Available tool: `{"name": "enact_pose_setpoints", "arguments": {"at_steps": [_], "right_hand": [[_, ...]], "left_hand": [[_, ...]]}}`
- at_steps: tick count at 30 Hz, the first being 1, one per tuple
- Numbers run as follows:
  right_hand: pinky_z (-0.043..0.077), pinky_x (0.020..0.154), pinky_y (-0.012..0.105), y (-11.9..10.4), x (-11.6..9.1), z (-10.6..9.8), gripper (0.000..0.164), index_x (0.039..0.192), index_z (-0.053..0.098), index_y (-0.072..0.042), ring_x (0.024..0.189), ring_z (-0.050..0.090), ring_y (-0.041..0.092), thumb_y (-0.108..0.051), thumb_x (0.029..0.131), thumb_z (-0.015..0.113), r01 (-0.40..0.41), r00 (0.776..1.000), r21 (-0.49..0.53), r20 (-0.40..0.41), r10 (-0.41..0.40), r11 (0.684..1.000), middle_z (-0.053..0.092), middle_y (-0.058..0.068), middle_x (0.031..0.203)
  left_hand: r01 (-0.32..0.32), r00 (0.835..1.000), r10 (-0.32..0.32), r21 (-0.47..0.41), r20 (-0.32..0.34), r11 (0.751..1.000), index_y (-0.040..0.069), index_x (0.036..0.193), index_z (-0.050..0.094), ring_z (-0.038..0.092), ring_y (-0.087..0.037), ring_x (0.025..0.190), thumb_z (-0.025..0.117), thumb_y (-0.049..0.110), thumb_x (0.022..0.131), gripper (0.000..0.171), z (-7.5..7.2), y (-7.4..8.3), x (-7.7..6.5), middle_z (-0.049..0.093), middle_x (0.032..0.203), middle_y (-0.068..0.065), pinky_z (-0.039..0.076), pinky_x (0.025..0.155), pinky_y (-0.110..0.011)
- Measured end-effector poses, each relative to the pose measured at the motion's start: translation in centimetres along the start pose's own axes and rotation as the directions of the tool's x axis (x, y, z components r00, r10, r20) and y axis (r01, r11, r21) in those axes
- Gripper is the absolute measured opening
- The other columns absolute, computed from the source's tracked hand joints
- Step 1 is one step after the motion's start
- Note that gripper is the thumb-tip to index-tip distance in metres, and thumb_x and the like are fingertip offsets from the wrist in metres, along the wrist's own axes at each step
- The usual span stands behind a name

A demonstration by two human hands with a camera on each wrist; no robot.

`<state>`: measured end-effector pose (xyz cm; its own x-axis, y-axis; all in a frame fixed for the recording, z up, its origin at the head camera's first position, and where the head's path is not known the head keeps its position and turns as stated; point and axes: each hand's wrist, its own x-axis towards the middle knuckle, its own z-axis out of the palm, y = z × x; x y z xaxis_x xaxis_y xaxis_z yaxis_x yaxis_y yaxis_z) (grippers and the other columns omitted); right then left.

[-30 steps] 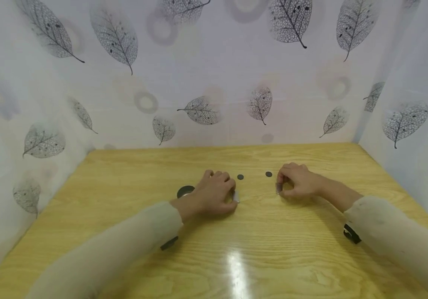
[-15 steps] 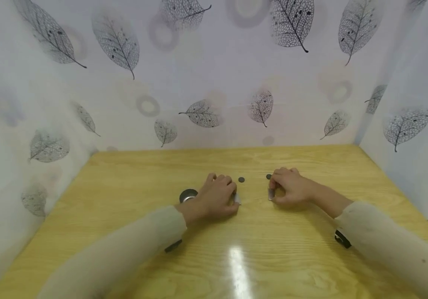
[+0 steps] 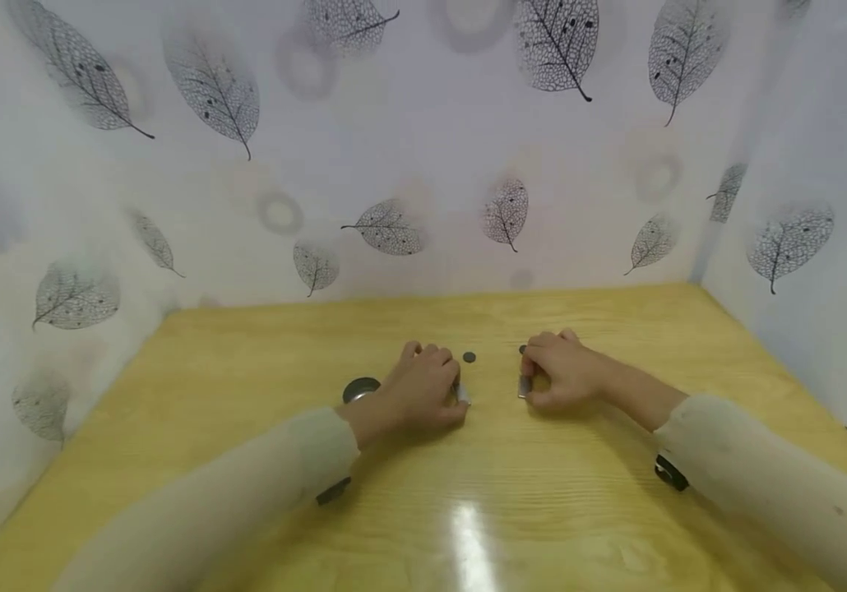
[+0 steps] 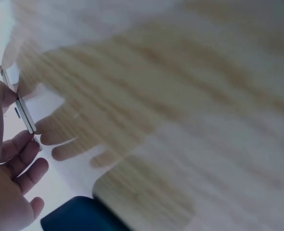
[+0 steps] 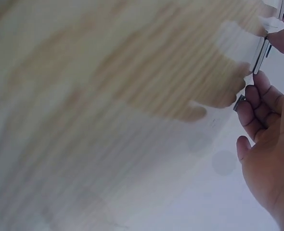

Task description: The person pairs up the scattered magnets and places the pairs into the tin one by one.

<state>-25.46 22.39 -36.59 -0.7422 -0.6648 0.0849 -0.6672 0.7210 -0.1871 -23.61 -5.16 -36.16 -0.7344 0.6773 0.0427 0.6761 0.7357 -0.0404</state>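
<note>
Near the middle of the table, my left hand (image 3: 423,390) pinches a small thin silvery plate (image 3: 462,395) between thumb and fingers. Across a short gap, my right hand (image 3: 564,372) pinches a similar flat, squarish plate (image 3: 524,386). In the left wrist view the left plate (image 4: 27,115) shows edge-on, standing upright on the glossy surface. Edge-on too is the right plate (image 5: 261,55) in the right wrist view. Just beyond the hands lie two small dark discs: the left disc (image 3: 469,357) is fully visible, the right disc (image 3: 523,349) partly hidden by my right fingers.
Behind my left wrist sits a dark round object (image 3: 360,386) with a shiny centre, partly hidden by the arm. The yellow wood-grain table (image 3: 423,493) is bordered by pale leaf-printed sheets (image 3: 423,148) at the back and both sides.
My right hand has moved left with its plate, closing the gap to the left plate and partly covering the right disc. My left hand has hardly moved. The head view has shifted slightly.
</note>
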Motion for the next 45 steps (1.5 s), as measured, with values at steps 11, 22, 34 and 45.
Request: {"name": "enact_pose_setpoints", "arguments": {"at_steps": [11,22,34,45], "right_hand": [[0.026,0.08,0.034,-0.5,0.0,0.3,0.023,0.09,0.061,-0.02,0.085,0.047,0.012,-0.03,0.072,0.072,0.024,1.0,-0.023,0.004,-0.024,0.999,0.056,-0.009,0.09],[0.027,0.082,0.034,-1.2,0.4,0.0,0.023,0.089,0.061,-0.02,0.083,0.046,0.01,-0.032,0.072,0.072,0.051,0.999,-0.024,-0.017,-0.052,0.998,0.055,-0.011,0.088],[0.041,0.084,0.034,-1.8,0.8,1.1,0.023,0.089,0.061,-0.02,0.082,0.046,0.008,-0.03,0.073,0.073,0.106,0.994,0.038,-0.006,-0.106,0.994,0.055,-0.011,0.087],[0.041,0.074,0.028,-1.9,1.4,0.8,0.018,0.087,0.062,-0.02,0.079,0.045,0.007,-0.027,0.074,0.072,0.142,0.99,0.057,-0.02,-0.141,0.988,0.055,-0.008,0.084]], "left_hand": [[0.006,1.0,-0.006,0.032,0.008,0.999,0.014,0.107,0.065,0.056,-0.021,0.104,0.054,0.051,0.091,0.042,0.3,0.6,0.4,0.062,0.108,0.0,0.036,0.106,-0.053],[0.011,1.0,-0.011,0.039,-0.012,0.999,0.015,0.101,0.064,0.056,-0.019,0.1,0.056,0.051,0.09,0.039,-0.1,0.6,0.2,0.061,0.102,0.002,0.037,0.105,-0.052],[0.004,1.0,-0.004,-0.015,-0.023,1.0,0.018,0.103,0.067,0.057,-0.018,0.099,0.063,0.047,0.086,0.034,0.6,0.6,-0.1,0.062,0.103,0.003,0.041,0.099,-0.048],[-0.021,0.999,0.018,-0.06,-0.049,0.998,0.017,0.104,0.068,0.056,-0.018,0.099,0.065,0.044,0.087,0.032,0.2,0.4,-0.1,0.062,0.105,0.001,0.043,0.094,-0.044]]}}
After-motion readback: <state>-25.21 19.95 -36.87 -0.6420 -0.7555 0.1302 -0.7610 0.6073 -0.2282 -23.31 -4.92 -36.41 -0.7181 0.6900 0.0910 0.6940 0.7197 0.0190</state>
